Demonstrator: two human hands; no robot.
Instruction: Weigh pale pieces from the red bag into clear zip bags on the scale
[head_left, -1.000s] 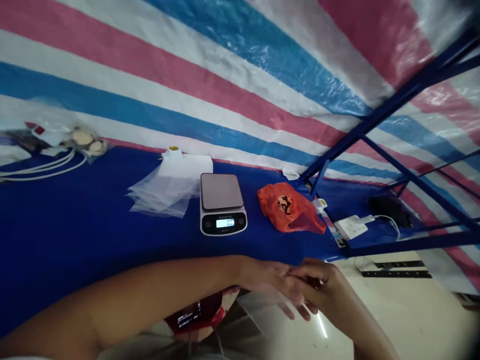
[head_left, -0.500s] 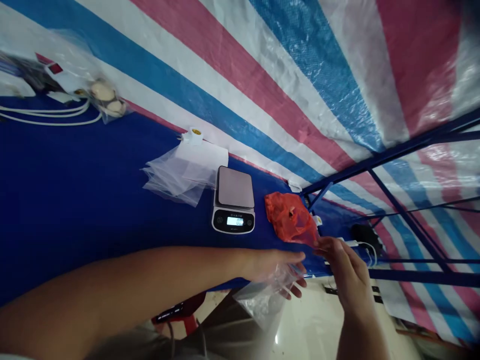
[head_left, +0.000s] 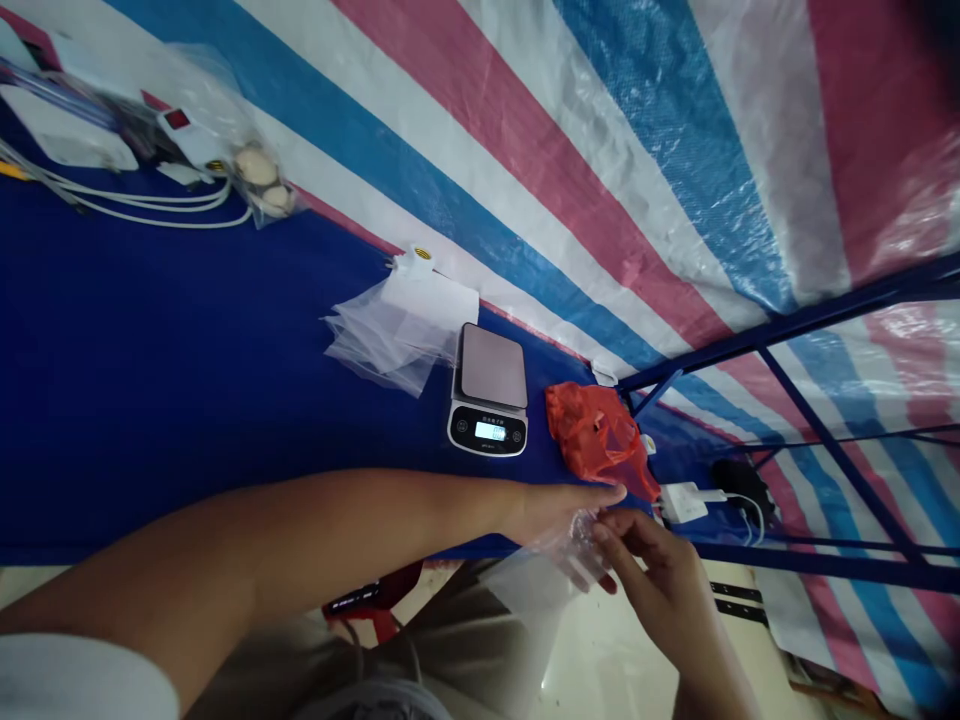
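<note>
Below the table's front edge, a clear plastic bag (head_left: 525, 582) hangs from my left hand (head_left: 546, 512), whose thumb lies straight along the top. The bag covers part of that hand's fingers. My right hand (head_left: 664, 580) pinches at the bag's upper edge, close against the left fingertips. Just beyond both hands lies a crumpled red plastic bag (head_left: 585, 425); its contents are hidden. To the left of it sits a digital kitchen scale (head_left: 493, 370) with a lit display and a bare weighing plate.
Several flat clear bags (head_left: 390, 335) lie left of the scale beside a white plug adapter (head_left: 415, 262). White cables (head_left: 165, 205) and a bagged pair of pale round items (head_left: 262, 180) lie far left. A white charger (head_left: 681, 502) is at right, near the blue metal frame (head_left: 825, 440).
My right hand has let go of the red bag and moved left to the clear bag at my left hand. The view has shifted slightly, so the tabletop things appear further right.
</note>
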